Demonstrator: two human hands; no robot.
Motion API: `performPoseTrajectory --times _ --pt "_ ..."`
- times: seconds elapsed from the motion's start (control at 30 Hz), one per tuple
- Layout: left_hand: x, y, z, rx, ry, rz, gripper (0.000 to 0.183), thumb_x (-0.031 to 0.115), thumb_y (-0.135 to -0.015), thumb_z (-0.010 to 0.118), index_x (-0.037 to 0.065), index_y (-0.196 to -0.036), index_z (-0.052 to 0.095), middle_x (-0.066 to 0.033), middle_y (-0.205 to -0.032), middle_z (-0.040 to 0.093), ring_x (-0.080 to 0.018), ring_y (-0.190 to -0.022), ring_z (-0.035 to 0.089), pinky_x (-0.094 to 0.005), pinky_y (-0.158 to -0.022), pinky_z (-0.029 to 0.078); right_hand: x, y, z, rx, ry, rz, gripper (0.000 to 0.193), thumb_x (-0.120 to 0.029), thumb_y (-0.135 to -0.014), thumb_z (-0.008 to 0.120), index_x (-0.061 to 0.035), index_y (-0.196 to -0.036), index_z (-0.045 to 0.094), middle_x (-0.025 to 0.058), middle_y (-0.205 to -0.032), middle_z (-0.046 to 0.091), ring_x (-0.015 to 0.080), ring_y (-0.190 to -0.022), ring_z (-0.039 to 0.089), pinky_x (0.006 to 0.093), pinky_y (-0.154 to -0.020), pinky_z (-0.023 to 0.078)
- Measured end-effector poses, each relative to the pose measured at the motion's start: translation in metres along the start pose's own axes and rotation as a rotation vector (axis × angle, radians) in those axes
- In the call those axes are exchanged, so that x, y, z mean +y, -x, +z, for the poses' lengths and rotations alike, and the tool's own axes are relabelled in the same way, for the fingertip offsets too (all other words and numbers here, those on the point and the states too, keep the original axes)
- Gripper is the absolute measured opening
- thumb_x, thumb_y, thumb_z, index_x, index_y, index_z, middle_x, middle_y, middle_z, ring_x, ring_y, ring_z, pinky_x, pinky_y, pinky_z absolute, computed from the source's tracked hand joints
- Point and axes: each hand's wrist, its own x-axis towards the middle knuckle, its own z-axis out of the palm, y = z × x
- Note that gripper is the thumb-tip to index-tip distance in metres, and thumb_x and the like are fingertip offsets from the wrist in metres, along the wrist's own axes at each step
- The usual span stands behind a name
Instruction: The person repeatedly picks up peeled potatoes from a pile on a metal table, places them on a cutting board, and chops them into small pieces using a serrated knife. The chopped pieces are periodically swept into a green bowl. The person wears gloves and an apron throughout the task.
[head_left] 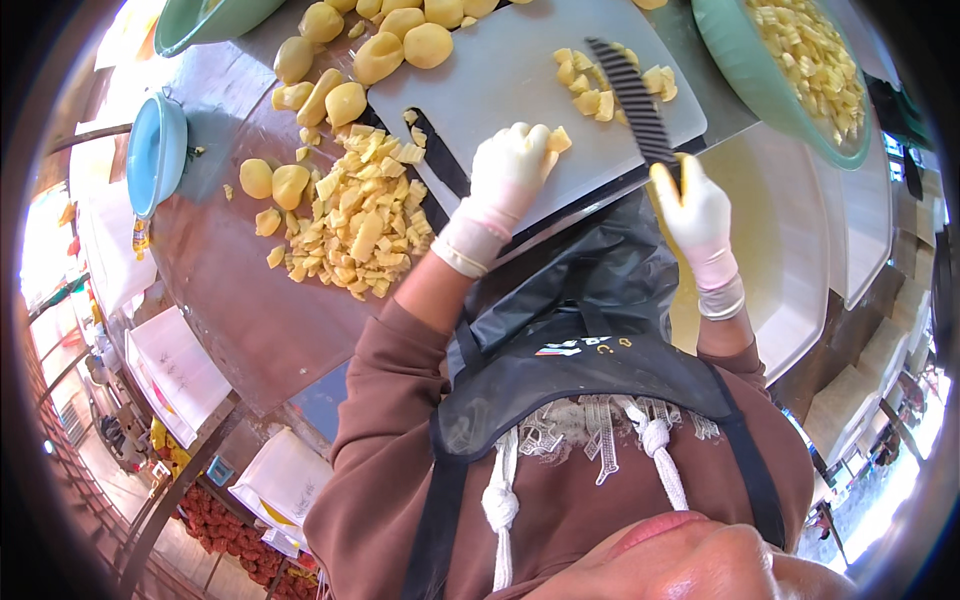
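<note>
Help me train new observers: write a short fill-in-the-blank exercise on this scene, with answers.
1. Of left and right, the ____ hand holds the ridged knife.
2. The left hand wears a white ____.
3. The large bowl at the picture's upper right is coloured ____.
4. Of left and right, the heap of cut potato lies to the ____ of the cutting board in the picture.

Missing words: right; glove; green; left.

A smooth brownish metal desk (pixel 250 330) curves through a bright room. White rectangular plastic bins (pixel 180 370) stand at the left, with a reddish heap (pixel 225 535), too blurred to identify, beyond. Strong white light glares at both edges.
</note>
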Motion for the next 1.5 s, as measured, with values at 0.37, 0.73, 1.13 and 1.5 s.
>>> performPoseTrajectory --times 0.37,0.73,1.13,1.5 --pt "-0.009 0.022 0.011 0.295 0.141 -0.101 0.017 0.015 -0.072 0.075 0.006 -0.085 0.068 -0.0084 -0.082 0.061 -0.0292 -0.078 0.06 -0.0392 -0.069 0.049 -0.002 -0.036 0.033 -0.126 0.253 -0.62 0.021 -0.025 -0.087 0.066 -0.0089 -0.083 0.052 0.0051 -0.061 0.056 0.024 -0.054 0.061 0.0337 -0.049 0.047" --pt "-0.003 0.023 0.011 0.302 0.133 -0.121 0.014 0.017 -0.074 0.074 0.007 -0.081 0.067 -0.0081 -0.077 0.06 -0.0293 -0.074 0.059 -0.0399 -0.068 0.047 0.0 -0.045 0.045 -0.286 0.312 -0.491 0.025 -0.03 -0.092 0.059 -0.0079 -0.085 0.05 0.0083 -0.061 0.06 0.0263 -0.057 0.064 0.0367 -0.049 0.05" --pt "0.007 0.027 0.016 0.326 0.112 -0.166 0.013 0.017 -0.075 0.073 0.007 -0.081 0.066 -0.0084 -0.075 0.059 -0.029 -0.073 0.058 -0.0405 -0.067 0.047 -0.047 -0.018 0.067 -0.319 0.325 -0.126 0.027 -0.031 -0.095 0.056 -0.0056 -0.086 0.051 0.0129 -0.06 0.063 0.0304 -0.055 0.065 0.04 -0.048 0.051" --pt "-0.001 0.03 0.016 0.374 0.126 -0.162 0.015 0.015 -0.076 0.07 0.007 -0.087 0.066 -0.0083 -0.08 0.059 -0.0303 -0.077 0.058 -0.0408 -0.069 0.047 -0.035 -0.028 0.042 -0.211 0.278 -0.523 0.019 -0.024 -0.09 0.064 -0.0074 -0.087 0.055 0.009 -0.063 0.06 0.0256 -0.056 0.063 0.036 -0.05 0.049"
